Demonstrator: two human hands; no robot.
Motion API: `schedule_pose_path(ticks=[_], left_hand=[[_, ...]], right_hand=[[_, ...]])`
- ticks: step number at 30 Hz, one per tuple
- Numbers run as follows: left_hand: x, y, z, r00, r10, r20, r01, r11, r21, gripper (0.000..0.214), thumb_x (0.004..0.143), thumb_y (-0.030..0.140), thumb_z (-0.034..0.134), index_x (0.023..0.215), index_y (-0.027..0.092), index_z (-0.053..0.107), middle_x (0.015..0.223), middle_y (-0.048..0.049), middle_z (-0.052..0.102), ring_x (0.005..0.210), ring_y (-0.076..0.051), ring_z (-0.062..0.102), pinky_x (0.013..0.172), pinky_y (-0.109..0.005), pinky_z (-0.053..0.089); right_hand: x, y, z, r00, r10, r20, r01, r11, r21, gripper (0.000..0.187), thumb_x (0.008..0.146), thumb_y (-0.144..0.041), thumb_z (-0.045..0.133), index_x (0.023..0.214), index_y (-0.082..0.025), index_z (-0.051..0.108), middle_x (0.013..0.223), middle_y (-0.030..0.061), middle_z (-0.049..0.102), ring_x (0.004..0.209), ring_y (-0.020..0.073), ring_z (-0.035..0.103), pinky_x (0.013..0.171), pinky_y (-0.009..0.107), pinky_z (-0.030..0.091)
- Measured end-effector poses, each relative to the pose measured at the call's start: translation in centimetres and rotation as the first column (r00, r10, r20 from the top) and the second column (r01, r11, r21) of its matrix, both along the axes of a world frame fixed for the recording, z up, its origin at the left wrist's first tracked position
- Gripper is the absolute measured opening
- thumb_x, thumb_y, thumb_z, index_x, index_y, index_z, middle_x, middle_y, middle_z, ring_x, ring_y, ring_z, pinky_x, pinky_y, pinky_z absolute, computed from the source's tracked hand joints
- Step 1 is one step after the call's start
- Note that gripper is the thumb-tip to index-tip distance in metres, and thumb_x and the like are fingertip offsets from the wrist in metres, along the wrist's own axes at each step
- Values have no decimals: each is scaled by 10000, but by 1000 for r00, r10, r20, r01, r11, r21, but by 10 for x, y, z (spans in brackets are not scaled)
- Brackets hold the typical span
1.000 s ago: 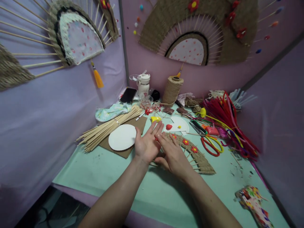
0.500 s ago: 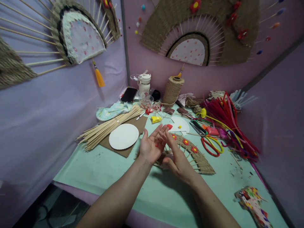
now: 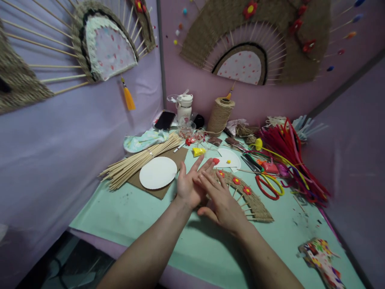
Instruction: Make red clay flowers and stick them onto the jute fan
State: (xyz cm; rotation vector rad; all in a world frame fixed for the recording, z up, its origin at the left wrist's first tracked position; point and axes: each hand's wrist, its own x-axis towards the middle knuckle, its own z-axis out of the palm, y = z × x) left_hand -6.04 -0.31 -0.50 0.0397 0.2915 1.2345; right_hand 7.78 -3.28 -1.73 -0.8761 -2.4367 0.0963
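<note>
My left hand (image 3: 189,186) is palm up with its fingers stretched out. Across its palm lies my right hand (image 3: 224,200), palm down, fingers extended and the thumb apart. Whatever is between the two palms is hidden now. Beneath the hands, partly covered, is a woven twine fan (image 3: 258,204) with stick ribs and red flowers (image 3: 247,190) with yellow centres. Just beyond the fingertips, a lump of red clay (image 3: 215,161) and a small yellow piece (image 3: 229,161) rest on a white card piece (image 3: 233,154).
A bundle of thin sticks (image 3: 141,162) and a white disc (image 3: 158,172) lie on brown cardboard (image 3: 156,193) at left. Scissors (image 3: 267,188) and pipe cleaners (image 3: 282,148) are at right. Behind stand a twine spool (image 3: 221,116) and a white bottle (image 3: 184,106). A glue gun (image 3: 321,261) lies front right.
My right hand has come down from above onto the left palm and fingers. A small red ball that showed on the left palm is now covered.
</note>
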Motion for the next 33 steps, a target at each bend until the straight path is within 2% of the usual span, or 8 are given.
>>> schedule_pose_path(ticks=[3, 6, 10, 14, 19, 23, 28, 33], left_hand=[[0, 0, 1, 1000, 23, 9, -23, 1000, 16, 661, 886, 674, 345, 1246, 171, 579, 1338, -186, 567, 1241, -288, 550, 911, -403, 520], [1, -1, 1, 1000, 10, 13, -10, 1000, 17, 657, 880, 679, 356, 1241, 179, 580, 1342, -179, 562, 1243, -286, 549, 932, -400, 507], [1, -2, 1, 1000, -14, 14, 14, 1000, 12, 671, 870, 689, 362, 1238, 169, 575, 1302, -194, 583, 1238, -301, 551, 921, -428, 509], [-1, -1, 1, 999, 8, 34, -8, 1000, 10, 651, 876, 689, 351, 1234, 192, 570, 1304, -170, 583, 1239, -294, 551, 904, -415, 515], [-2, -1, 1, 999, -21, 42, 21, 1000, 16, 697, 872, 700, 343, 1274, 167, 543, 1343, -195, 552, 1258, -307, 539, 923, -423, 508], [-2, -1, 1, 998, 0, 61, -1, 1000, 23, 679, 879, 688, 347, 1295, 185, 531, 1375, -178, 534, 1285, -301, 516, 929, -405, 507], [-2, -1, 1, 998, -28, 51, 28, 1000, -2, 713, 868, 698, 357, 1316, 167, 512, 1372, -197, 531, 1282, -312, 517, 943, -430, 498], [-2, -1, 1, 999, -1, 55, 1, 1000, 0, 689, 876, 691, 346, 1303, 181, 527, 1353, -186, 551, 1284, -312, 516, 949, -442, 493]], right_hand=[[1, 0, 1, 999, -14, -45, 16, 999, 47, 782, 922, -641, 371, 1514, -148, 243, 1398, 182, 535, 1367, 304, 424, 1153, 604, 234], [0, 1, 1, 996, -57, -68, 61, 996, 59, 803, 916, -653, 366, 1509, -123, 248, 1406, 202, 519, 1376, 311, 409, 1141, 598, 266], [-1, 0, 2, 999, 10, -37, -8, 998, 56, 772, 921, -635, 394, 1497, -132, 287, 1395, 180, 538, 1376, 297, 413, 1151, 575, 271], [-1, 1, 1, 996, -64, -60, 69, 994, 84, 762, 934, -612, 389, 1501, -116, 275, 1410, 193, 518, 1384, 304, 398, 1143, 585, 277], [-1, 1, 0, 1000, 16, -23, -14, 998, 58, 788, 913, -642, 395, 1499, -127, 286, 1410, 177, 523, 1387, 295, 395, 1145, 558, 301], [-1, 2, -1, 996, -66, -54, 70, 995, 70, 805, 917, -637, 384, 1514, -115, 246, 1425, 201, 497, 1393, 310, 381, 1130, 583, 310], [-2, 3, -1, 999, 31, -32, -30, 999, 41, 802, 906, -645, 392, 1506, -125, 272, 1418, 185, 512, 1392, 295, 385, 1144, 560, 304], [-1, 4, -2, 996, -62, -60, 64, 997, 38, 798, 919, -630, 384, 1519, -124, 239, 1449, 200, 470, 1408, 306, 355, 1136, 586, 297]])
